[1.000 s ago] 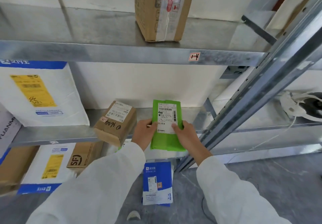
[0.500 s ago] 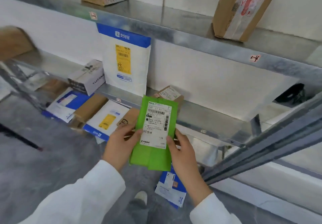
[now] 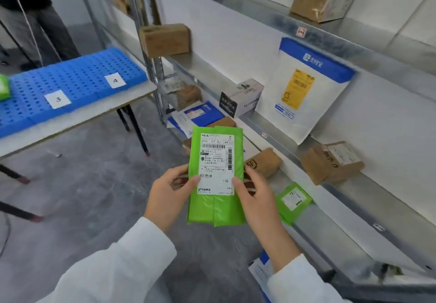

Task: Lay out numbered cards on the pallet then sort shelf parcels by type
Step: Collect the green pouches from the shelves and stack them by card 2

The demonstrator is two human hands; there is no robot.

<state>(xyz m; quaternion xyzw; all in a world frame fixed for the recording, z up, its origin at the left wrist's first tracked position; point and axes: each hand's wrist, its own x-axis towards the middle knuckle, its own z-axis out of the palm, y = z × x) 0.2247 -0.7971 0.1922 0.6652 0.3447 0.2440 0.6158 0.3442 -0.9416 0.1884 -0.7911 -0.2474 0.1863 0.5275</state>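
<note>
I hold a green mailer bag [image 3: 217, 210] with a white shipping label upright in front of me, off the shelf. My left hand [image 3: 169, 191] grips its left edge and my right hand [image 3: 254, 194] grips its right edge. At the left, a blue perforated pallet [image 3: 77, 78] lies on a table, with white cards numbered 3 [image 3: 57, 99] and 4 [image 3: 115, 80] on it. A green parcel [image 3: 3, 88] sits at the pallet's left edge. The metal shelf [image 3: 295, 151] at the right carries more parcels.
The shelves hold brown boxes [image 3: 330, 163], a black-and-white box [image 3: 240, 97], a large white-and-blue mailer [image 3: 306, 90], a small green mailer [image 3: 293, 201] and blue-and-white envelopes [image 3: 195, 116]. Another person's legs [image 3: 40, 24] stand behind the table. The floor is grey concrete.
My view has swung left, away from the shelf, bringing the table and pallet into sight. Both hands kept hold of the green mailer bag and drew it clear of the shelf.
</note>
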